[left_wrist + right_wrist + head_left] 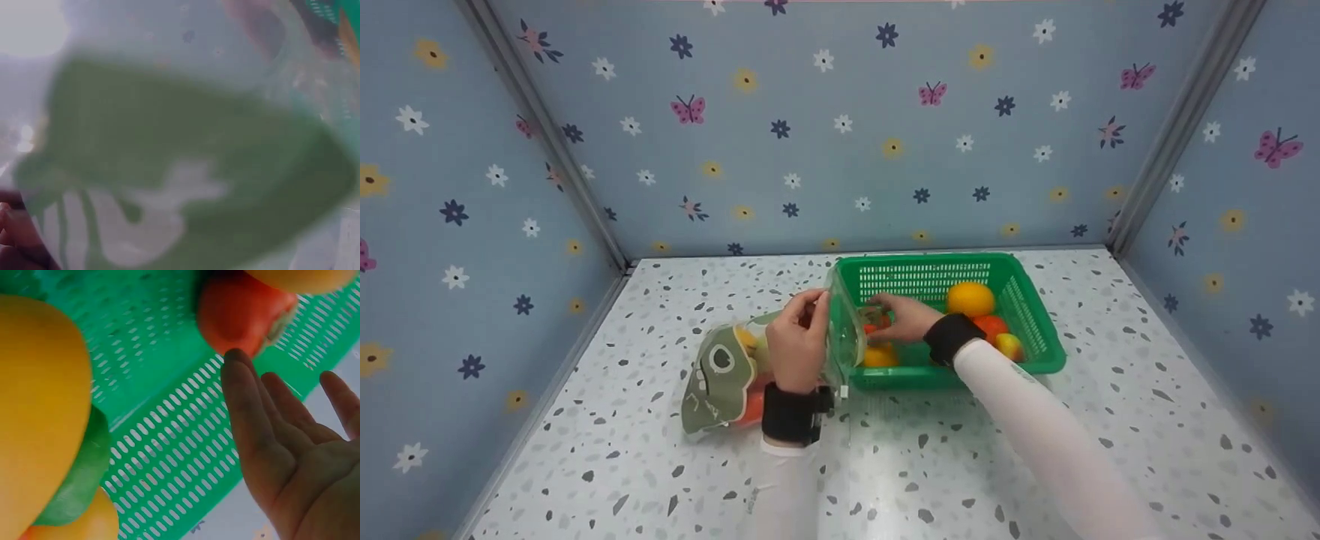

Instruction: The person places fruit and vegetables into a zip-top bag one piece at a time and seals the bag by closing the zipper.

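Note:
My left hand (797,341) pinches the clear upper edge of a plastic zip bag (712,382) with a green cartoon face printed on it. Yellow and red fruit show inside the bag, which lies on the table left of the basket. In the left wrist view the green print (169,129) is blurred and fills most of the frame. My right hand (911,319) reaches into the green basket (930,376). In the right wrist view, its fairly straight fingertips (239,374) are at a red-orange persimmon (242,318); whether they touch it is unclear.
Toward the basket's right side lie an orange-yellow fruit (970,298), a red-orange fruit (990,327) and a smaller yellow-red fruit (1009,346). Another yellow fruit (880,355) sits near its front left corner. Patterned walls (840,135) enclose the speckled table (637,465) behind and on both sides.

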The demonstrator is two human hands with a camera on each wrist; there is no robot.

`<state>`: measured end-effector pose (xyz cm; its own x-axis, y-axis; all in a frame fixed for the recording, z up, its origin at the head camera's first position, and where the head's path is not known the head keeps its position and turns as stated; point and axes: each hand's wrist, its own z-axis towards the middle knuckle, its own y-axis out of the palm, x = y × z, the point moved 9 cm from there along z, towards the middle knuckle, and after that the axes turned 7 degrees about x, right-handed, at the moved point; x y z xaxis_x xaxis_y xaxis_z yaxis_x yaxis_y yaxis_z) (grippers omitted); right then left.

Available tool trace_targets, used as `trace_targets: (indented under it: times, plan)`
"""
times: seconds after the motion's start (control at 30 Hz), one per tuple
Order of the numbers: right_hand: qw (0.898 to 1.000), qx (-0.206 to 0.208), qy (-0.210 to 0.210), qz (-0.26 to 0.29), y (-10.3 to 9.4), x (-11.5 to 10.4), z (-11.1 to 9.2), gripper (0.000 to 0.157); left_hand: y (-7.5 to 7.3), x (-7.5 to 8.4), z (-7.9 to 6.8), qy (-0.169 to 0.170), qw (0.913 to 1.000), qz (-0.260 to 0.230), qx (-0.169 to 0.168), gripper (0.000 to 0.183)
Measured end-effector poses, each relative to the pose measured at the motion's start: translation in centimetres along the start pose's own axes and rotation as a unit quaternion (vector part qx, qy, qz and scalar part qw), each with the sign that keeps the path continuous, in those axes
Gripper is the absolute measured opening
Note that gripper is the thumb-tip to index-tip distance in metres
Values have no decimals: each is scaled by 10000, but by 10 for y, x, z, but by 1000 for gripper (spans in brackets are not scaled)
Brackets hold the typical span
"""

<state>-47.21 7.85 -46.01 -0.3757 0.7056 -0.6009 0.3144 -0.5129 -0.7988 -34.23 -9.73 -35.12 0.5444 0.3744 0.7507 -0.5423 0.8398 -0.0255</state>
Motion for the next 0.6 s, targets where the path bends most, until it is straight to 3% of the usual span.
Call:
trace_targets:
  times: [0.23,0.37,0.6]
  plan:
    - [9967,-252,-191,-754,9,-7,0,63,0,-3,1,-117,9999,30,10,16]
    - [9947,-437,-392,-838,15,-14,0,55,-1,-4,1,-133,9999,11,26,16]
    - [9893,-955,12,-1106,27,-6,-5,67,0,-4,-1,-122,9999,91,18,15]
